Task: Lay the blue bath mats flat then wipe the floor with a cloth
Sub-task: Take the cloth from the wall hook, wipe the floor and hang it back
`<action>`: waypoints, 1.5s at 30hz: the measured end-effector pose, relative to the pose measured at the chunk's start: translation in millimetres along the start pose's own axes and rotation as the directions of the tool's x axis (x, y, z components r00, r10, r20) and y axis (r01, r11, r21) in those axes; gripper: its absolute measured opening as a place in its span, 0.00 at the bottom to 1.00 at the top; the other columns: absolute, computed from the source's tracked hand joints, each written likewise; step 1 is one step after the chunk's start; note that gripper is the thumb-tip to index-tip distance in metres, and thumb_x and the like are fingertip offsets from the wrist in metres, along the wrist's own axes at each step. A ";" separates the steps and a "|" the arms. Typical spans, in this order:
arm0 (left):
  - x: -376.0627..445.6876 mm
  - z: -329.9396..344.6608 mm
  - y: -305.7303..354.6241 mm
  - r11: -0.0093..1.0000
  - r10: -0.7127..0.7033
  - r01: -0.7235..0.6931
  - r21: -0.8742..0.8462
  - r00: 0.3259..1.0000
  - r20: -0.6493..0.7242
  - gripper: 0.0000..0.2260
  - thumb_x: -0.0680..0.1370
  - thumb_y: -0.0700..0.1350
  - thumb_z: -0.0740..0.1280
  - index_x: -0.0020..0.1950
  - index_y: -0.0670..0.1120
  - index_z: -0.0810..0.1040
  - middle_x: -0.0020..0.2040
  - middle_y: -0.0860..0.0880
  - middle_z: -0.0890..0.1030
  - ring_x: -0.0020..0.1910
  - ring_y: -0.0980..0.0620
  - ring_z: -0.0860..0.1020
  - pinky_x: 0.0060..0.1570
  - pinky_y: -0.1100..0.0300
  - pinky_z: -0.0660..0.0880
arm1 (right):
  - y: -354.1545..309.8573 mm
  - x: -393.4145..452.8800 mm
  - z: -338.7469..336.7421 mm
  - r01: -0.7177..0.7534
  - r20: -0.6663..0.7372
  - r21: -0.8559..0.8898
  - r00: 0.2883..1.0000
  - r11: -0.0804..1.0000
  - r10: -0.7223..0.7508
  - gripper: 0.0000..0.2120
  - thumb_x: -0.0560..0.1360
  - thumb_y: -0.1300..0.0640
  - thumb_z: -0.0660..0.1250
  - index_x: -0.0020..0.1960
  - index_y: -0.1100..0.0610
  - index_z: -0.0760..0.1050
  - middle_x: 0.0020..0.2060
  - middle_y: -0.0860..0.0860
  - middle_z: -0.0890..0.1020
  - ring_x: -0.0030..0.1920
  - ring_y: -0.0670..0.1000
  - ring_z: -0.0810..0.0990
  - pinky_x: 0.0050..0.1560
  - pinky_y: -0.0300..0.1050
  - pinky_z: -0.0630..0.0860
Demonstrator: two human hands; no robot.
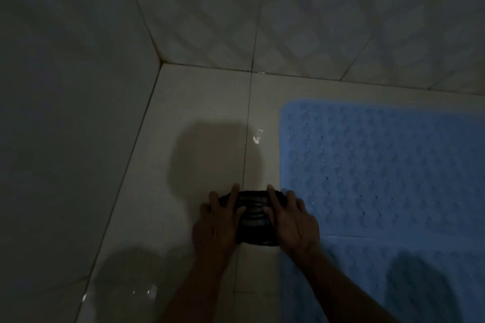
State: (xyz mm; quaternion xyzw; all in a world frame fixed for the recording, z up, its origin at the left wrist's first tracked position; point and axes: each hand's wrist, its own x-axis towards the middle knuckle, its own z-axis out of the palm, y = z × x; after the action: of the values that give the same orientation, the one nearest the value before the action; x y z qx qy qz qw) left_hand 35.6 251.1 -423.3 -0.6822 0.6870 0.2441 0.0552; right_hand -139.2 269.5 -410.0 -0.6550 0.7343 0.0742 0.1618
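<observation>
One dark cloth [256, 217] is pressed to the floor [210, 113] beside two blue bath mats [380, 165], laid flat. Left hand [219, 220] and right hand [294, 220] are spread open upon it.

I see the blue bath mat [380, 165] cut off at the right edge. My left hand [217, 220] and right hand [294, 220] cover the dark cloth [256, 217] sides. Both forearms exit the bottom edge.

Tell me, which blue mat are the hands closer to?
The far blue mat, the one reaching toward the wall. The right hand rests at its left edge on the dark cloth; the near blue mat lies under the forearm.
</observation>
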 end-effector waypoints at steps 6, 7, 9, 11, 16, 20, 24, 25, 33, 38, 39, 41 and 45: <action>11.6 -4.2 1.2 1.000 0.028 -0.028 -0.002 0.999 0.015 0.26 0.81 0.67 0.43 0.78 0.67 0.40 0.78 0.45 0.54 0.69 0.41 0.65 0.52 0.48 0.76 | 0.1 10.9 -1.3 -0.004 -0.032 -0.019 0.999 1.000 0.003 0.28 0.82 0.38 0.50 0.79 0.44 0.54 0.70 0.54 0.69 0.62 0.56 0.74 0.39 0.49 0.79; 13.3 -5.6 1.2 1.000 0.029 -0.029 0.011 0.999 0.020 0.26 0.81 0.67 0.43 0.78 0.67 0.40 0.78 0.45 0.54 0.69 0.41 0.65 0.52 0.48 0.76 | 0.3 13.4 -2.0 -0.006 -0.021 -0.015 1.000 1.000 0.006 0.28 0.82 0.38 0.48 0.80 0.44 0.52 0.71 0.54 0.67 0.63 0.56 0.73 0.41 0.50 0.79; 18.1 -7.4 1.8 0.999 0.023 -0.023 0.025 1.000 0.008 0.26 0.81 0.67 0.44 0.78 0.68 0.40 0.78 0.44 0.54 0.70 0.41 0.66 0.52 0.49 0.76 | 1.5 19.2 -3.1 -0.009 -0.029 -0.007 1.000 1.000 0.009 0.28 0.82 0.37 0.46 0.80 0.43 0.49 0.73 0.53 0.64 0.65 0.55 0.71 0.44 0.50 0.79; 24.9 -9.2 3.7 0.999 0.019 -0.019 0.036 1.000 -0.010 0.26 0.81 0.67 0.44 0.78 0.68 0.40 0.78 0.45 0.54 0.69 0.41 0.66 0.51 0.49 0.76 | 2.3 29.1 -5.3 -0.003 -0.031 0.002 1.000 1.000 0.003 0.28 0.82 0.37 0.46 0.79 0.43 0.49 0.73 0.53 0.64 0.65 0.55 0.70 0.45 0.51 0.79; 48.2 -15.7 10.3 0.995 0.011 -0.002 0.098 0.996 -0.086 0.26 0.81 0.66 0.45 0.78 0.68 0.43 0.75 0.45 0.58 0.64 0.42 0.69 0.47 0.50 0.76 | 6.4 53.1 -11.9 0.036 -0.069 0.007 0.997 0.999 -0.035 0.28 0.82 0.38 0.49 0.79 0.46 0.55 0.71 0.55 0.68 0.62 0.57 0.73 0.39 0.50 0.79; 69.3 -25.8 19.8 0.985 -0.022 0.035 0.171 0.997 -0.077 0.26 0.82 0.65 0.47 0.79 0.67 0.44 0.74 0.44 0.58 0.65 0.41 0.69 0.44 0.50 0.76 | 10.9 73.3 -20.8 0.084 -0.094 0.005 0.992 0.996 -0.083 0.27 0.82 0.40 0.53 0.78 0.49 0.60 0.67 0.57 0.72 0.59 0.59 0.76 0.36 0.50 0.78; 85.0 -35.7 29.8 0.980 -0.023 0.045 0.194 0.993 -0.113 0.26 0.81 0.66 0.47 0.79 0.66 0.46 0.71 0.44 0.60 0.64 0.41 0.70 0.38 0.51 0.74 | 13.9 96.0 -37.6 0.109 -0.091 0.006 0.990 0.994 -0.108 0.26 0.78 0.43 0.66 0.73 0.52 0.71 0.57 0.59 0.79 0.50 0.60 0.81 0.28 0.49 0.77; 90.4 -38.1 33.0 0.984 -0.034 0.054 0.171 0.993 -0.117 0.26 0.81 0.66 0.47 0.79 0.66 0.46 0.70 0.45 0.60 0.64 0.41 0.70 0.40 0.51 0.74 | 15.1 102.5 -40.2 0.104 -0.111 -0.021 0.988 0.994 -0.106 0.27 0.75 0.43 0.70 0.70 0.53 0.75 0.54 0.60 0.81 0.46 0.60 0.82 0.25 0.48 0.76; 138.4 -54.3 59.7 0.969 -0.098 0.127 0.212 0.985 -0.142 0.26 0.81 0.67 0.45 0.79 0.67 0.45 0.72 0.46 0.61 0.63 0.42 0.70 0.45 0.48 0.77 | 30.3 155.0 -60.0 0.109 -0.182 -0.032 0.977 0.993 -0.113 0.27 0.71 0.42 0.74 0.66 0.52 0.78 0.50 0.58 0.83 0.44 0.59 0.82 0.26 0.48 0.78; 167.9 -65.4 79.3 0.956 -0.118 0.157 0.249 0.979 -0.163 0.26 0.81 0.66 0.46 0.79 0.67 0.44 0.71 0.46 0.62 0.61 0.42 0.71 0.42 0.50 0.75 | 36.3 187.5 -69.0 0.095 -0.187 0.057 0.979 0.994 -0.083 0.26 0.72 0.42 0.74 0.66 0.52 0.78 0.51 0.59 0.83 0.45 0.61 0.82 0.28 0.51 0.78; 173.6 -67.7 82.5 0.952 -0.124 0.162 0.259 0.980 -0.158 0.26 0.81 0.66 0.45 0.79 0.67 0.43 0.71 0.46 0.62 0.61 0.42 0.71 0.42 0.50 0.75 | 36.9 191.6 -69.3 0.091 -0.192 0.065 0.978 0.994 -0.077 0.27 0.71 0.43 0.75 0.66 0.53 0.79 0.50 0.59 0.83 0.44 0.60 0.82 0.27 0.50 0.77; 181.7 -70.3 86.1 0.945 -0.132 0.168 0.281 0.981 -0.143 0.27 0.81 0.66 0.45 0.79 0.67 0.42 0.71 0.45 0.61 0.61 0.42 0.71 0.42 0.50 0.75 | 38.2 196.9 -67.8 0.100 -0.237 0.013 0.967 0.995 -0.094 0.26 0.70 0.42 0.75 0.64 0.52 0.80 0.48 0.57 0.84 0.42 0.58 0.83 0.25 0.46 0.76; 192.5 -72.6 86.5 0.928 -0.097 0.155 0.340 0.978 -0.183 0.27 0.81 0.66 0.46 0.79 0.66 0.42 0.70 0.44 0.64 0.59 0.43 0.73 0.39 0.50 0.76 | 41.9 212.1 -69.8 0.122 -0.295 -0.041 0.947 0.992 -0.129 0.25 0.73 0.41 0.72 0.65 0.52 0.79 0.48 0.56 0.84 0.45 0.57 0.83 0.26 0.46 0.77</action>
State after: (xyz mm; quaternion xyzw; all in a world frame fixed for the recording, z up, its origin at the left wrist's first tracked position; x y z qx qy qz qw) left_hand -41.2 41.7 -416.0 -0.7218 0.6763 0.0564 0.1357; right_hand -209.3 53.6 -420.0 -0.7058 0.7064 -0.0275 0.0466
